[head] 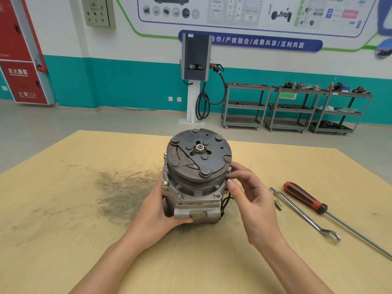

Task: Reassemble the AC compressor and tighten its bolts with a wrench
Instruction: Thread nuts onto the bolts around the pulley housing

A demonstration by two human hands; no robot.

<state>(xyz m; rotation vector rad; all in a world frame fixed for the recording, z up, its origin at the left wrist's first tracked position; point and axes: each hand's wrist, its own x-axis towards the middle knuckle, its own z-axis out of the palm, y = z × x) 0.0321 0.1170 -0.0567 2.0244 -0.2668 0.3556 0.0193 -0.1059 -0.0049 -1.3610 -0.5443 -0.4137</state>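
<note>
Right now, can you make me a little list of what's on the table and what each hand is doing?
compressor: AC compressor stands upright on the table, round clutch plate facing up
left hand: left hand grips the compressor's lower body
right hand: right hand pinches a bolt at the compressor's right edge
wrench: wrench lies on the table, right of the compressor, untouched
screwdriver: red and black screwdriver lies beside the wrench
loose part: small metal piece lies next to the wrench; too small to identify
stain: dark smudge on the table, left of the compressor
</note>
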